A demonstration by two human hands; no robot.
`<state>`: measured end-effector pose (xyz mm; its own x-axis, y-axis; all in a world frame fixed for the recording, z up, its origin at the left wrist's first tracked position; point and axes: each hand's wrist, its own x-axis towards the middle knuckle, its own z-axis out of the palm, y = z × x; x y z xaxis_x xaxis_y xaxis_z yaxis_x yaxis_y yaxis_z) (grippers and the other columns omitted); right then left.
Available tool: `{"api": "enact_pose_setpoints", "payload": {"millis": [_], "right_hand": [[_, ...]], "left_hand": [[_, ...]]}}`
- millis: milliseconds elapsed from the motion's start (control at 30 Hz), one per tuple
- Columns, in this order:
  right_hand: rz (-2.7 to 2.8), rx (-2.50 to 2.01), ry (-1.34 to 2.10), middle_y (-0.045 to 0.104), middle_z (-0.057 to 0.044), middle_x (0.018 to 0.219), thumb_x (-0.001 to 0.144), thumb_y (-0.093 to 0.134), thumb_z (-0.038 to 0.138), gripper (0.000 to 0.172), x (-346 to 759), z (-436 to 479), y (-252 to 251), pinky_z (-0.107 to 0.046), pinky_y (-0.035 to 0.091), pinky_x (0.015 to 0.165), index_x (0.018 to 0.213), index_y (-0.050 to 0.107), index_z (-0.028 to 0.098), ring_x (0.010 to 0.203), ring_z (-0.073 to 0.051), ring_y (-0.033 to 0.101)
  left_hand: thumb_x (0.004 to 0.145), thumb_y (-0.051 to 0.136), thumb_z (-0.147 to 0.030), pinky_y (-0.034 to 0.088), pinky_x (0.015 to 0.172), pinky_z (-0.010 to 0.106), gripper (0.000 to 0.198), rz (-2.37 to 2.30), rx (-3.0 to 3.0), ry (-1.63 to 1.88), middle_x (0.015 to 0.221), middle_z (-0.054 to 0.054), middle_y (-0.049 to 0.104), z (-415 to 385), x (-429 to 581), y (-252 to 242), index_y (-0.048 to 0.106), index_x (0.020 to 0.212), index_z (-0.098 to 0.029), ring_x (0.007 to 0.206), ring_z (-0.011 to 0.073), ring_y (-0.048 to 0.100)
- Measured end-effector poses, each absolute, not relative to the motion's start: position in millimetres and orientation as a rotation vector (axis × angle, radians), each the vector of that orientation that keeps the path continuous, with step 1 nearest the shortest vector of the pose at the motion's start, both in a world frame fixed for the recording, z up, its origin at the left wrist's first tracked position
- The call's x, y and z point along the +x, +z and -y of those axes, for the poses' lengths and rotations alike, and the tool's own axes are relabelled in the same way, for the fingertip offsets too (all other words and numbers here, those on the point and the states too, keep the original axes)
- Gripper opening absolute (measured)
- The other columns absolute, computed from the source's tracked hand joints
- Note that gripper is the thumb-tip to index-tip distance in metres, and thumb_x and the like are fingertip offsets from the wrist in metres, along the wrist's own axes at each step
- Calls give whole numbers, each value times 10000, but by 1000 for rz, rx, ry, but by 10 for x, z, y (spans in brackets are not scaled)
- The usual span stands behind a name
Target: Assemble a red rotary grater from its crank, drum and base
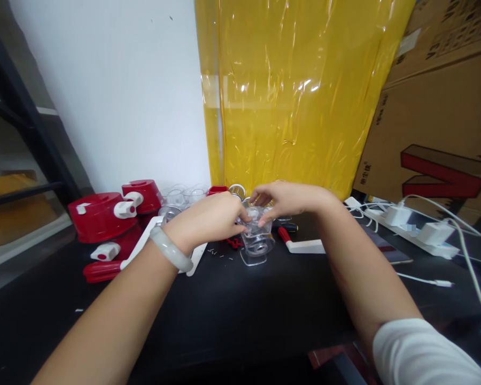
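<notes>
A clear plastic housing [258,245] with a round opening in its side and a flat base stands on the black table in front of me. My left hand [223,215] grips its upper left, thumb and fingers closed in a pinch. From the right, my right hand [282,201] curls its thumb and fingers around the top of the same housing. My fingers partly cover its upper part. Just right of it lies a white crank handle [307,246] with a red grip. Small screws [220,255] are scattered on the table to its left.
Red plastic bodies [98,216] with white knobs stand at the left, near red grips [102,271]. Behind my left hand are more clear parts [184,195]. A white power strip [419,235] with cables lies right. Yellow film [300,96] and a cardboard box [436,117] stand behind.
</notes>
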<state>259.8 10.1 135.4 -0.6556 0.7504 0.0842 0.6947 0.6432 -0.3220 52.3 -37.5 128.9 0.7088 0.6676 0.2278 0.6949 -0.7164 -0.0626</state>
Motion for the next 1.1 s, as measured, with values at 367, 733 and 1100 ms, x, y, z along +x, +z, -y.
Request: {"api": "enact_pose_setpoints", "payload": {"millis": [367, 733, 1100], "right_hand": [[2666, -1211, 354, 699, -85, 1206, 657, 824, 410, 674, 2595, -23, 1392, -330, 491, 889, 1282, 632, 245, 1067, -263, 660], [2728, -1215, 252, 744, -24, 1114, 748, 733, 318, 383, 2571, -1, 1409, -321, 478, 833, 1129, 744, 279, 981, -238, 681], [2749, -1191, 184, 769, -31, 944, 767, 713, 289, 262, 2491, -32, 1358, -286, 464, 736, 1017, 779, 244, 812, -189, 674]], "left_hand": [[811, 624, -279, 344, 520, 269, 139, 1236, -2577, -231, 562, 25, 596, 249, 458, 1214, 706, 743, -190, 493, 140, 514], [812, 630, -274, 341, 537, 268, 140, 1289, -2646, -189, 620, 29, 658, 309, 458, 1301, 745, 791, -197, 509, 135, 526], [805, 628, -282, 329, 513, 280, 173, 1286, -2610, -232, 595, 37, 622, 322, 514, 1242, 704, 684, -183, 512, 144, 521]]}}
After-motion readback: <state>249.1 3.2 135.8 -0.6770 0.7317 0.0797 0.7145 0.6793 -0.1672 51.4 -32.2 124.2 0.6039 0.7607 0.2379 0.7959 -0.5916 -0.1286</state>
